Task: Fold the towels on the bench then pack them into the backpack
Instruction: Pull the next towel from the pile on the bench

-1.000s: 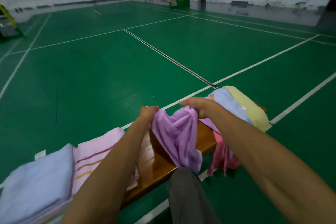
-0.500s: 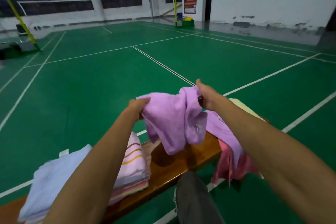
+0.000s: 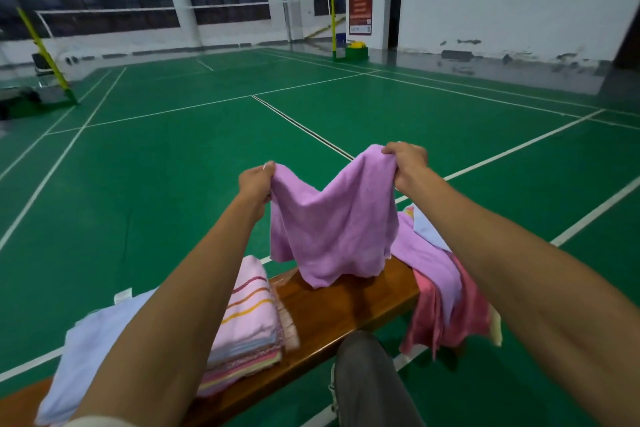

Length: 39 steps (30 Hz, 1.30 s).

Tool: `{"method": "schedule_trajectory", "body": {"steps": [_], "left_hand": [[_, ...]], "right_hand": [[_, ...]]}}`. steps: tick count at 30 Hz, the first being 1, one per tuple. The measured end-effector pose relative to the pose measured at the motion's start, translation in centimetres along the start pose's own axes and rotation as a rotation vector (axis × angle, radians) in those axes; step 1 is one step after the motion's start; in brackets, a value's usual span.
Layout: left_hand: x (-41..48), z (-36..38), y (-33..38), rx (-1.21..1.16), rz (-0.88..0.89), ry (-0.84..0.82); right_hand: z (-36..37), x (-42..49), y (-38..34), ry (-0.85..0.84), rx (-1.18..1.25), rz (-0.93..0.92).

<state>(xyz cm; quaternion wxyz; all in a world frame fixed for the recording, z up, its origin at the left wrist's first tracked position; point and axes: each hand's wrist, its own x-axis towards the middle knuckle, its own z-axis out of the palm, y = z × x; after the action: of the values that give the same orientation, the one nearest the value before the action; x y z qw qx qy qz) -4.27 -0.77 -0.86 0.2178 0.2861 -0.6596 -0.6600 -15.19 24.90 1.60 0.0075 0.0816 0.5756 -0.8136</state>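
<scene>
I hold a purple towel (image 3: pixel 332 229) up above the wooden bench (image 3: pixel 349 308). My left hand (image 3: pixel 256 182) grips its left top corner and my right hand (image 3: pixel 407 163) grips its right top corner. The towel hangs spread between them, its lower edge just touching the bench. A stack of folded towels (image 3: pixel 249 326), pink striped on top, lies on the bench to the left, with a folded light blue towel (image 3: pixel 86 354) beyond it. A heap of unfolded towels (image 3: pixel 440 284), purple, pink and pale blue, drapes over the bench's right end. No backpack is in view.
The bench stands on a green badminton court floor (image 3: pixel 173 184) with white lines. My grey-trousered knee (image 3: pixel 367 378) rises in front of the bench. Net posts (image 3: pixel 45 52) and a white wall stand far off.
Both hands lifted the purple towel off the heap and pulled apart, so the bunched towel now hangs spread out. My view tilted upward.
</scene>
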Motion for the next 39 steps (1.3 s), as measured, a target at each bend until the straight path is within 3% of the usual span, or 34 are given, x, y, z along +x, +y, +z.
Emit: {"method": "schedule_trajectory", "body": {"steps": [6,10,13,17,22,24,27,30,33,34,39], "left_hand": [[0.3,0.2,1.0,0.104,-0.001,-0.002],[0.2,0.2,1.9,0.144,0.033,-0.108],[-0.5,0.1,2.3,0.095,0.009,-0.28],[-0.5,-0.4,2.2,0.191,0.025,-0.417],[1.1,-1.0,2.0,0.563,0.297,-0.11],[1.4,-1.2,2.3,0.771,0.379,-0.085],[1.5,-0.7,2.4,0.874,0.408,-0.096],[1.6,0.3,2.2,0.7,0.345,-0.065],[1.0,1.0,2.0,0.319,0.141,-0.197],[0.9,1.0,1.9,0.305,0.151,-0.237],[1.2,0.8,1.5,0.95,0.493,-0.258]], "right_hand": [[-1.7,1.2,-1.1,0.129,-0.116,-0.172],[-2.8,2.4,-0.5,0.145,-0.452,-0.032],[-3.3,2.4,-0.3,0.084,-0.341,0.039],[-3.5,1.4,-1.1,0.218,-0.14,-0.024],[-4.1,0.7,-2.0,0.277,-0.177,-0.133],[-4.3,0.7,-2.0,0.279,-0.234,-0.17],[-4.8,1.0,-1.7,0.233,-0.307,-0.186],[-5.1,1.1,-1.6,0.235,-0.244,-0.119],[-5.6,1.0,-1.2,0.229,-0.14,-0.041],[-5.9,1.0,-1.0,0.213,-0.18,-0.055],[-7.1,2.1,-0.8,0.023,-0.545,-0.202]]}}
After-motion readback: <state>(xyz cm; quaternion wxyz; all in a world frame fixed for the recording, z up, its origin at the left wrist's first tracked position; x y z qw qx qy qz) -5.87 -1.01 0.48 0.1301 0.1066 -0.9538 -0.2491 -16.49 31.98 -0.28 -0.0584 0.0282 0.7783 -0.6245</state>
